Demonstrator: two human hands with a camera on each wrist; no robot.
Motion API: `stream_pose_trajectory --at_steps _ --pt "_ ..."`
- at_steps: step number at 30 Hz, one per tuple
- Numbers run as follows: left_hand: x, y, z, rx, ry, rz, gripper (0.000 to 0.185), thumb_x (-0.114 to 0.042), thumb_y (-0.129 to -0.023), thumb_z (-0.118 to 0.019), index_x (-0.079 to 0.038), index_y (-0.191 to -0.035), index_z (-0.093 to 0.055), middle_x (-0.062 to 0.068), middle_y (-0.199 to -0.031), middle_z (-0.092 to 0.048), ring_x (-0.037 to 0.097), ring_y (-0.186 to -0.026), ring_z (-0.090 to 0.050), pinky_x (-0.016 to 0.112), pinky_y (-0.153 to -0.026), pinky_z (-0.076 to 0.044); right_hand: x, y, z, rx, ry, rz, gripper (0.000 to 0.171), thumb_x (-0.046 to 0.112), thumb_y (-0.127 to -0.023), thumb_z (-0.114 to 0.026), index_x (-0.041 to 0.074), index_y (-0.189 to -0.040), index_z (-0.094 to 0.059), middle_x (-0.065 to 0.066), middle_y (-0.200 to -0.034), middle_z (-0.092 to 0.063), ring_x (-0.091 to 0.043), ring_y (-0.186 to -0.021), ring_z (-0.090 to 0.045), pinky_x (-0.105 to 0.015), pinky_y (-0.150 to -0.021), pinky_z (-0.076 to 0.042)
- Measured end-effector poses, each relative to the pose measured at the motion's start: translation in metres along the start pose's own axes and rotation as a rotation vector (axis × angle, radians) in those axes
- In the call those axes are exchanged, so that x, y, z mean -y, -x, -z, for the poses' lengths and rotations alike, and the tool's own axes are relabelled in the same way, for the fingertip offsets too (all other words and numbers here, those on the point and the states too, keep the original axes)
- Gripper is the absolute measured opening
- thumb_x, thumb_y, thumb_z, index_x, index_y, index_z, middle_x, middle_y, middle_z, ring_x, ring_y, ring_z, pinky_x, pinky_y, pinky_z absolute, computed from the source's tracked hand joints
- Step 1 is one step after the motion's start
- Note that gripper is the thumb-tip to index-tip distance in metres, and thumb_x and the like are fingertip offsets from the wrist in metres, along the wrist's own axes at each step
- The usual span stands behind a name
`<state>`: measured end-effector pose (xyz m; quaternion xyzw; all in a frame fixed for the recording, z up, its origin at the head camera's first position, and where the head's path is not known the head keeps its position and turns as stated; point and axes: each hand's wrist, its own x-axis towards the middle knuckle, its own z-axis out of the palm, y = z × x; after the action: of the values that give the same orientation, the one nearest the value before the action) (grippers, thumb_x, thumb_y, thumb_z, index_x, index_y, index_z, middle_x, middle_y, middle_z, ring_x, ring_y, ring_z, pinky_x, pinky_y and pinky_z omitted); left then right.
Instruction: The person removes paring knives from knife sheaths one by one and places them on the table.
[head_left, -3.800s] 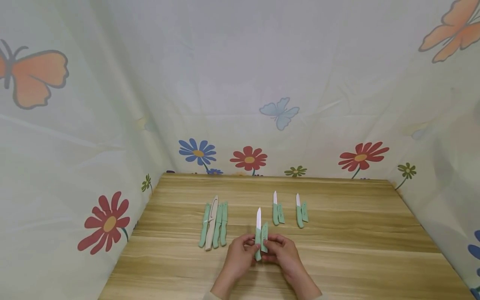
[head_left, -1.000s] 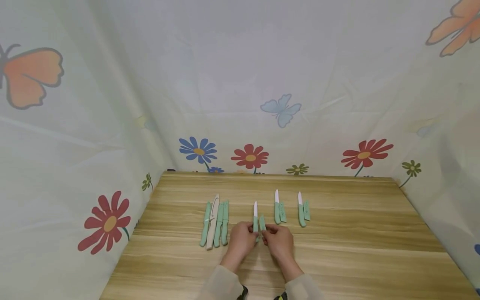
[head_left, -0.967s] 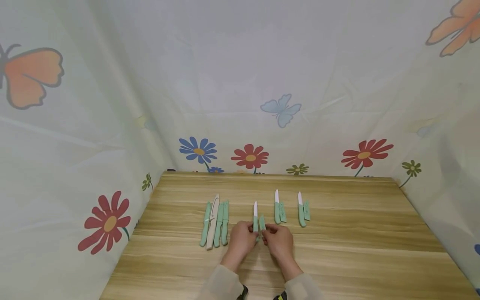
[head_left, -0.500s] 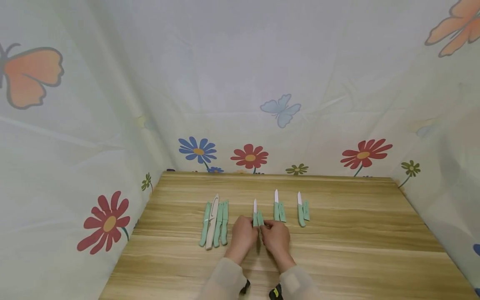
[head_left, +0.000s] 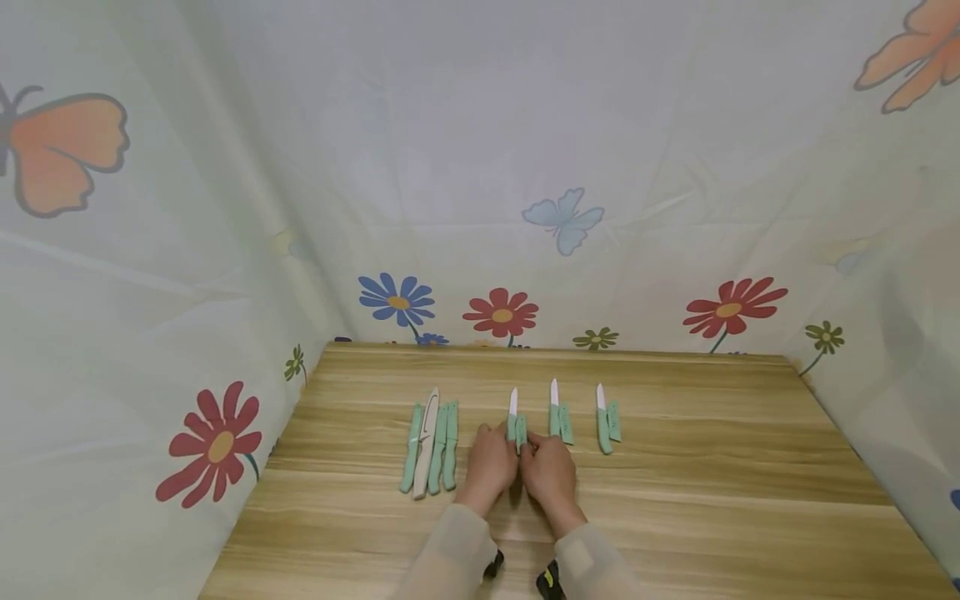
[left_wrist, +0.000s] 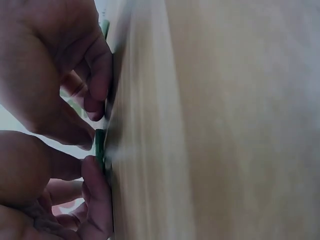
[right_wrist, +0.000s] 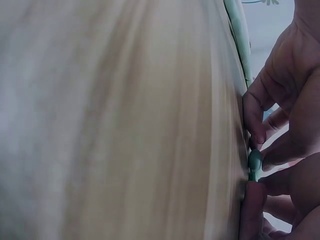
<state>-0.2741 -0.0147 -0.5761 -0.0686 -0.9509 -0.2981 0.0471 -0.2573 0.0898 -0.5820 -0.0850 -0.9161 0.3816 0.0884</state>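
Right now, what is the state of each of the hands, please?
Left hand: closed, pinching the small knife on the table.
Right hand: closed, pinching the green sheath beside it.

No lettering, number, brand or sign can be read anywhere. The small mint-green plastic knife sheaths [head_left: 566,424] lying on the tabletop bear faint dark marks, too small to make out.

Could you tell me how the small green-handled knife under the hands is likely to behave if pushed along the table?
The knife looks small and thin, so probably light. It lies flat on the table, so it should slide, not roll. Its bare white blade looks slim, perhaps brittle.
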Motion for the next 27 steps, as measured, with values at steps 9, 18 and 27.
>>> stream_pose_trajectory --at_steps 9,18,27 --pt "0.0067 -0.0009 -0.0037 0.051 0.080 0.055 0.044 -0.008 -0.101 -0.057 0.009 -0.141 -0.055 0.025 -0.117 -0.061 0.030 -0.097 -0.060 0.047 -0.090 -0.055 0.0021 0.0001 0.0017 0.032 0.022 0.012 0.035 0.015 -0.096 -0.064 0.001 -0.127 -0.072 -0.019 -0.096 -0.073 -0.027 -0.074 -0.064 -0.043 -0.059 -0.051" --pt "0.0053 -0.0016 -0.0016 0.092 0.113 0.083 0.047 -0.008 -0.102 -0.056 0.008 -0.145 -0.052 0.019 -0.110 -0.057 0.022 -0.084 -0.051 0.040 -0.080 -0.053 0.0065 0.0003 0.0049 0.092 0.088 -0.015 0.043 0.022 -0.099 -0.061 0.003 -0.137 -0.065 -0.030 -0.118 -0.065 -0.037 -0.087 -0.065 -0.049 -0.066 -0.053" --pt "0.0041 -0.0040 -0.0007 0.106 0.078 0.091 0.048 -0.010 -0.104 -0.055 0.006 -0.149 -0.049 0.021 -0.114 -0.057 0.023 -0.087 -0.052 0.041 -0.082 -0.054 0.0082 -0.0016 0.0050 0.153 0.144 -0.021 0.048 0.027 -0.102 -0.058 0.006 -0.145 -0.059 -0.031 -0.121 -0.061 -0.037 -0.084 -0.064 -0.049 -0.065 -0.052"
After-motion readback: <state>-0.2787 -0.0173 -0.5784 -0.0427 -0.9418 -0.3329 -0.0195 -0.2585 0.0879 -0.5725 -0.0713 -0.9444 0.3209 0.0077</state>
